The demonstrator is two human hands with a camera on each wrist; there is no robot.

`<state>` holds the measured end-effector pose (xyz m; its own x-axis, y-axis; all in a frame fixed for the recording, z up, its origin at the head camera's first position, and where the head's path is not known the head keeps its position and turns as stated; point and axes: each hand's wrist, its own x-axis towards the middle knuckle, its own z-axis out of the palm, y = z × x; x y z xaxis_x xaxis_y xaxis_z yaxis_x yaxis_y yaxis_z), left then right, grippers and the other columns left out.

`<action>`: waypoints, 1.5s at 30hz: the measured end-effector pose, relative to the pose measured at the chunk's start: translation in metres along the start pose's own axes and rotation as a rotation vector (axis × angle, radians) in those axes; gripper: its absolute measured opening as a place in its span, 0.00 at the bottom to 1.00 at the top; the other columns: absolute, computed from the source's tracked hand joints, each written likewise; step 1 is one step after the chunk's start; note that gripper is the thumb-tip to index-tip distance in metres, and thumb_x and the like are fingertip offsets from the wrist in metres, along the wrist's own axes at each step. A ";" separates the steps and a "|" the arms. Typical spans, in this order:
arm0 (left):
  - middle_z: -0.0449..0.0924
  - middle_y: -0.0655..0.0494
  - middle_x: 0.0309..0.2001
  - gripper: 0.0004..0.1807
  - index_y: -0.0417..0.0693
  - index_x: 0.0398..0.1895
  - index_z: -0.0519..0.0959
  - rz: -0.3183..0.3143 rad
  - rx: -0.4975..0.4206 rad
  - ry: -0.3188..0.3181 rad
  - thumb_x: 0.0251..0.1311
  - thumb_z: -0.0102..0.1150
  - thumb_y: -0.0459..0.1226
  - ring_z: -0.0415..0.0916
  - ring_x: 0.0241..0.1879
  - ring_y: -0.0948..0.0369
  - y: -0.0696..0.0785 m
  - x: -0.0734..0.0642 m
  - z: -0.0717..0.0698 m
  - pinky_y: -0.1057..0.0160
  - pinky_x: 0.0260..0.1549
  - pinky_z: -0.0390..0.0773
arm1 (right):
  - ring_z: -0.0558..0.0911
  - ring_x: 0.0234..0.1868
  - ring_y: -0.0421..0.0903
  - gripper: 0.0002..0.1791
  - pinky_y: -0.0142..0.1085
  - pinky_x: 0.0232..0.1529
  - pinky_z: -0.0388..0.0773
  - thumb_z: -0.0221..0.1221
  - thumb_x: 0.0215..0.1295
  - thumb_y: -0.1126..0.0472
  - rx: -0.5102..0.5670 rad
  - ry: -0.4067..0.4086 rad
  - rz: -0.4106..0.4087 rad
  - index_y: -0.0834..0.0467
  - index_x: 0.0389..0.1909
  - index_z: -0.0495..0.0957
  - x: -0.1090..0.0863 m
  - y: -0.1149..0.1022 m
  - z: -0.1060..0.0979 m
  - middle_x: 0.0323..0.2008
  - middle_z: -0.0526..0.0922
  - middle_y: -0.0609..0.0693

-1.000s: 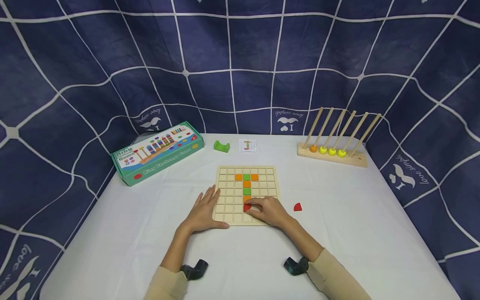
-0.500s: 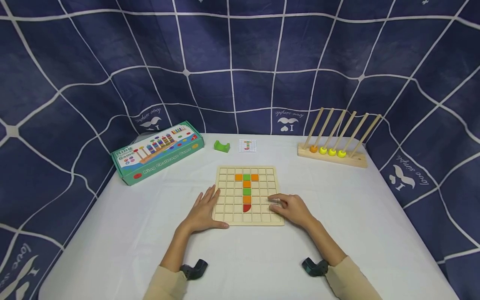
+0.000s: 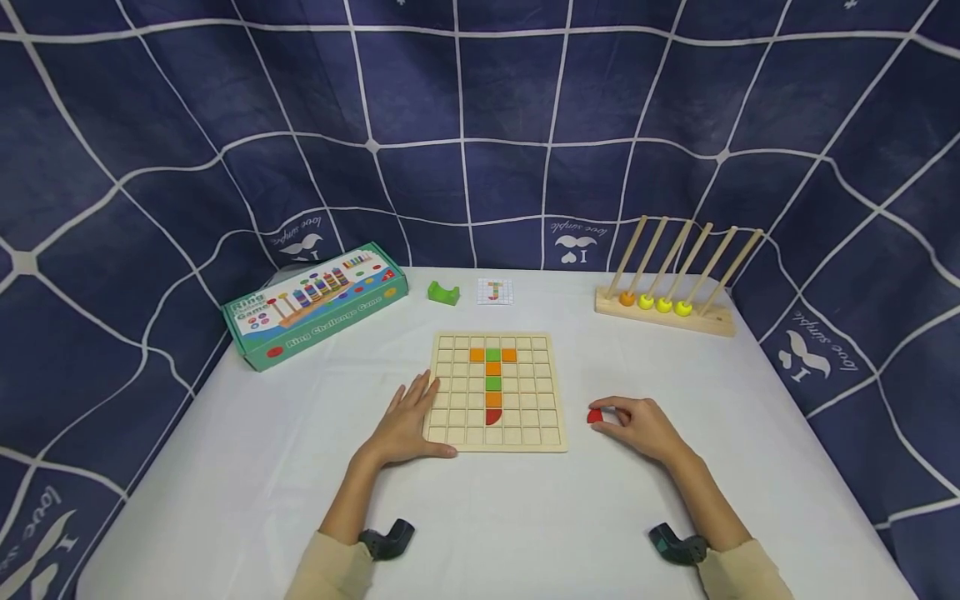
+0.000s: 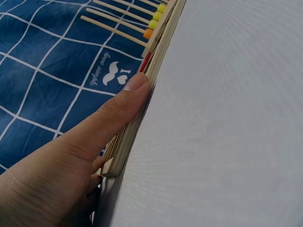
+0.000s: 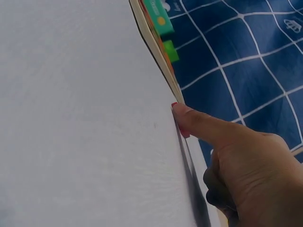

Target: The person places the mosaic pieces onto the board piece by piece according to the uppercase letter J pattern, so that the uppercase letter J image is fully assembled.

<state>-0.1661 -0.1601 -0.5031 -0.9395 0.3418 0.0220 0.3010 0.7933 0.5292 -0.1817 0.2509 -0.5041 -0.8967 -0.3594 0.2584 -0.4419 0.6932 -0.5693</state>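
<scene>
A square wooden grid board (image 3: 459, 439) lies on the white table, with orange, green and red pieces set in a T-like column. Its lowest piece is a red quarter-circle tile (image 3: 492, 417). My left hand (image 3: 403, 427) rests spread at the board's near left corner, fingers along the left side and thumb (image 4: 135, 87) against the near edge. To the right of the board, my right hand (image 3: 643, 427) pinches a second red quarter-circle tile (image 3: 595, 415) between thumb and forefinger. In the right wrist view the thumb partly covers this red tile (image 5: 184, 133).
Behind the board are a small pattern card (image 3: 496, 292) and a green curved block (image 3: 443, 293). A Ring Challenge Game box (image 3: 315, 304) stands at back left. At back right is a wooden peg rack (image 3: 667, 315) with orange and yellow beads.
My right hand has left the red tile on the board, moved right, and now pinches the other red tile that lay on the table. My left hand stays put.
</scene>
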 end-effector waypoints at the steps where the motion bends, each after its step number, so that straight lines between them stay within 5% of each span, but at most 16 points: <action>1: 0.39 0.44 0.72 0.71 0.38 0.71 0.49 0.001 -0.003 -0.001 0.25 0.66 0.70 0.35 0.71 0.52 0.000 0.000 0.000 0.51 0.67 0.33 | 0.54 0.13 0.31 0.15 0.27 0.13 0.52 0.69 0.49 0.50 -0.009 -0.003 0.004 0.48 0.38 0.83 -0.001 0.001 -0.001 0.10 0.56 0.35; 15: 0.39 0.44 0.72 0.71 0.39 0.71 0.49 0.001 -0.019 0.002 0.25 0.66 0.70 0.35 0.71 0.52 0.001 0.000 0.001 0.51 0.67 0.33 | 0.55 0.12 0.33 0.13 0.29 0.13 0.53 0.68 0.52 0.55 -0.056 0.057 0.005 0.53 0.38 0.83 0.021 0.011 -0.001 0.10 0.59 0.38; 28: 0.39 0.45 0.72 0.71 0.39 0.71 0.50 0.002 -0.022 0.009 0.24 0.66 0.70 0.35 0.71 0.52 0.001 0.000 0.003 0.51 0.67 0.33 | 0.56 0.12 0.37 0.23 0.31 0.12 0.52 0.67 0.48 0.42 -0.183 0.105 0.061 0.54 0.39 0.82 0.042 -0.005 0.018 0.09 0.60 0.40; 45: 0.40 0.44 0.72 0.70 0.38 0.70 0.50 0.004 -0.005 0.004 0.25 0.67 0.68 0.35 0.71 0.51 0.002 0.000 -0.002 0.50 0.66 0.34 | 0.56 0.12 0.38 0.20 0.32 0.12 0.52 0.68 0.50 0.49 -0.187 0.166 0.143 0.55 0.42 0.81 0.026 0.001 0.007 0.09 0.60 0.42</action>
<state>-0.1655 -0.1596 -0.5005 -0.9389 0.3432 0.0274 0.3042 0.7895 0.5331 -0.2055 0.2375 -0.5036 -0.9353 -0.1533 0.3190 -0.2941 0.8381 -0.4595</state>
